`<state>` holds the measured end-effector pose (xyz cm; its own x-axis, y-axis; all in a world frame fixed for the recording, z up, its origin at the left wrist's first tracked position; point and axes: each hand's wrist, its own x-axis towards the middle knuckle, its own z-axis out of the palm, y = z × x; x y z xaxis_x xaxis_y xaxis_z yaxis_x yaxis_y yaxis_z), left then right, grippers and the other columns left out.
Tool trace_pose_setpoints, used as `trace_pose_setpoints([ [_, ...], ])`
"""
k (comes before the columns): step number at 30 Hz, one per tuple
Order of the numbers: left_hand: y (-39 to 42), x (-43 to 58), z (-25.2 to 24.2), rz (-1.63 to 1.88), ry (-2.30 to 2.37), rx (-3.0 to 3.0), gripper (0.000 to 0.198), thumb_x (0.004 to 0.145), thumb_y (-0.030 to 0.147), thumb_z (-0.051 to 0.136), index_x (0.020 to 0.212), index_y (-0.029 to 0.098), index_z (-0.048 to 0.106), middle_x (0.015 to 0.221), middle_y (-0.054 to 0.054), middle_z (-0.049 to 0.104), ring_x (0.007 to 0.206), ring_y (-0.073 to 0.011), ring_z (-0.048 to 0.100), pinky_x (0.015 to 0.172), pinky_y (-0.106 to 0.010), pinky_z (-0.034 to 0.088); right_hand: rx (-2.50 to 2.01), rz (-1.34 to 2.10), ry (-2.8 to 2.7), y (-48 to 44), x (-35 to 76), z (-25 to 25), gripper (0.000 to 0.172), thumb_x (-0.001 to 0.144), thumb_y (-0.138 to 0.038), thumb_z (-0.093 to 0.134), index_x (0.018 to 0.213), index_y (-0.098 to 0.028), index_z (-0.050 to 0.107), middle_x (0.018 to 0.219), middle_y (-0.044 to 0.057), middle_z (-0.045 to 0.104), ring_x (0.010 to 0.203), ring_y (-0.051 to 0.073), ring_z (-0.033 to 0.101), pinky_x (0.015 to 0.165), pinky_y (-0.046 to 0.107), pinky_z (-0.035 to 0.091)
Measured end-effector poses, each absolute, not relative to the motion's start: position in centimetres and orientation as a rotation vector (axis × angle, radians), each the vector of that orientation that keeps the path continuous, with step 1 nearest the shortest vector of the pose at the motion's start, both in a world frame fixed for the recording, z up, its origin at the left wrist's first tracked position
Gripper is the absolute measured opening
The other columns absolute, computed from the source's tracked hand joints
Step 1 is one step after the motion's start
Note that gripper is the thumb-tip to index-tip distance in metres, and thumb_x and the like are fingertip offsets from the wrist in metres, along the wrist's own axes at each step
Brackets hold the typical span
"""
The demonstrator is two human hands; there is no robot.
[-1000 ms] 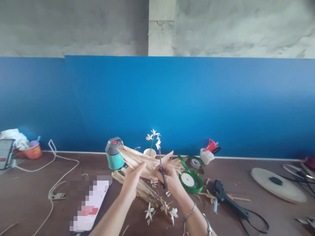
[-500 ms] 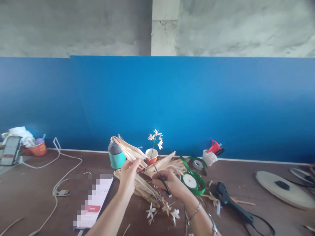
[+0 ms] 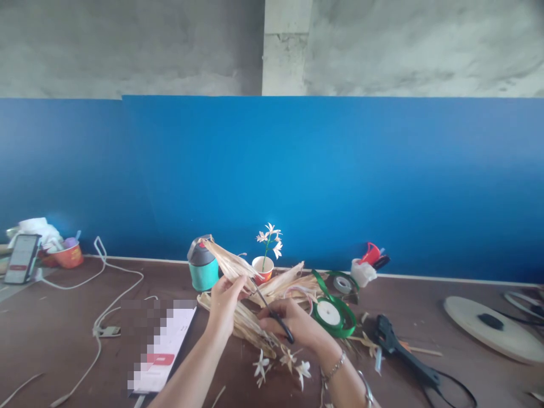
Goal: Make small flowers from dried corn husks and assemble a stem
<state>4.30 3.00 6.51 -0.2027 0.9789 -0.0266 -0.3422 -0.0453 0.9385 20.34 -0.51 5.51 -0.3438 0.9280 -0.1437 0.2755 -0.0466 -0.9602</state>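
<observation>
My left hand pinches a pale dried corn husk, which slants up to the left past a teal and grey container. In my right hand is a pair of scissors, its blades pointing at the husk's near end beside my left fingers. Whether the blades are cutting I cannot tell. More dried husks lie under and between my hands. Several white husk flowers rest on the table in front. Behind, a flower stem with white blooms stands in a paper cup.
To the right lie a green ribbon spool, a black glue gun and a round board. A white holder with pens stands near the blue partition. On the left are a phone, a tablet and white cables.
The scissors have turned and moved slightly left, their tips now closer to my left fingers. The husk in my left hand has shifted a little, uncovering more of the container's lid.
</observation>
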Motion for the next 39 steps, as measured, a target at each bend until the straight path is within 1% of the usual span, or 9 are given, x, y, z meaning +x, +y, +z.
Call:
trace_pose_setpoints([
  [4,3.0,4.5,6.3,1.47,1.074,0.868,0.022,0.058,0.029,0.073,0.07,0.013,0.065,0.059,-0.001,0.066,0.055,-0.0148,0.06,0.054,-0.025,0.049,-1.289,1.42,-1.635,-0.3,20.3,5.2,0.033,0.067,-0.039,0.073,0.086,-0.012,0.07,0.046,-0.005,0.047,0.041,0.006,0.038,0.038,0.017,0.026],
  [7,3.0,4.5,6.2,1.452,1.065,0.875,0.022,0.058,0.03,0.072,0.072,0.013,0.066,0.06,-0.001,0.067,0.056,-0.0156,0.061,0.055,-0.025,0.049,-1.286,1.447,-1.631,-0.2,20.2,5.1,0.035,0.067,-0.04,0.073,0.086,-0.011,0.07,0.046,-0.005,0.046,0.04,0.005,0.038,0.037,0.017,0.025],
  [13,2.8,4.6,6.3,1.458,1.007,0.869,0.024,0.059,0.031,0.073,0.073,0.013,0.067,0.059,-0.001,0.066,0.055,-0.0143,0.059,0.056,-0.025,0.048,-1.269,1.463,-1.6,-0.2,20.2,5.1,0.038,0.065,-0.041,0.075,0.087,-0.011,0.069,0.049,-0.005,0.048,0.042,0.006,0.04,0.038,0.016,0.028],
  [18,2.7,4.7,6.3,1.454,0.952,0.837,0.025,0.059,0.031,0.074,0.073,0.012,0.067,0.061,-0.002,0.068,0.056,-0.0149,0.06,0.059,-0.027,0.049,-1.222,1.48,-1.592,-0.1,20.1,4.7,0.037,0.067,-0.043,0.074,0.085,-0.012,0.068,0.051,-0.004,0.049,0.042,0.006,0.041,0.039,0.017,0.028],
  [24,2.9,4.6,6.0,1.457,0.974,0.837,0.023,0.06,0.028,0.073,0.075,0.012,0.066,0.063,-0.002,0.068,0.056,-0.0136,0.06,0.058,-0.026,0.049,-1.19,1.48,-1.6,-0.5,20.1,5.4,0.033,0.072,-0.044,0.069,0.074,-0.011,0.067,0.042,-0.006,0.043,0.038,0.004,0.033,0.037,0.017,0.021],
  [28,3.2,4.4,5.7,1.435,0.951,0.864,0.021,0.06,0.028,0.073,0.072,0.012,0.066,0.062,-0.002,0.067,0.054,-0.0128,0.059,0.057,-0.025,0.048,-1.161,1.476,-1.611,-0.7,20.0,5.9,0.035,0.073,-0.045,0.068,0.071,-0.011,0.066,0.042,-0.006,0.042,0.038,0.004,0.032,0.038,0.018,0.019],
  [31,3.3,4.4,5.8,1.421,0.956,0.87,0.019,0.06,0.028,0.072,0.068,0.013,0.065,0.059,-0.001,0.066,0.053,-0.0129,0.059,0.058,-0.026,0.049,-1.139,1.465,-1.617,-0.8,20.1,6.2,0.035,0.074,-0.045,0.067,0.07,-0.011,0.065,0.041,-0.006,0.041,0.038,0.004,0.03,0.038,0.018,0.018],
  [35,3.2,4.5,6.2,1.413,0.978,0.846,0.011,0.057,0.021,0.069,0.064,0.013,0.065,0.058,0.0,0.066,0.054,-0.0131,0.059,0.057,-0.025,0.048,-1.139,1.459,-1.618,-0.8,20.1,6.4,0.034,0.076,-0.044,0.065,0.07,-0.011,0.064,0.042,-0.007,0.04,0.039,0.004,0.031,0.038,0.018,0.019],
  [39,3.1,4.5,6.6,1.405,0.989,0.847,0.011,0.056,0.02,0.068,0.065,0.013,0.066,0.059,-0.001,0.066,0.056,-0.0139,0.059,0.056,-0.025,0.048,-1.162,1.472,-1.607,-0.8,20.0,6.3,0.032,0.076,-0.043,0.065,0.073,-0.011,0.064,0.042,-0.007,0.04,0.039,0.004,0.03,0.038,0.018,0.018],
])
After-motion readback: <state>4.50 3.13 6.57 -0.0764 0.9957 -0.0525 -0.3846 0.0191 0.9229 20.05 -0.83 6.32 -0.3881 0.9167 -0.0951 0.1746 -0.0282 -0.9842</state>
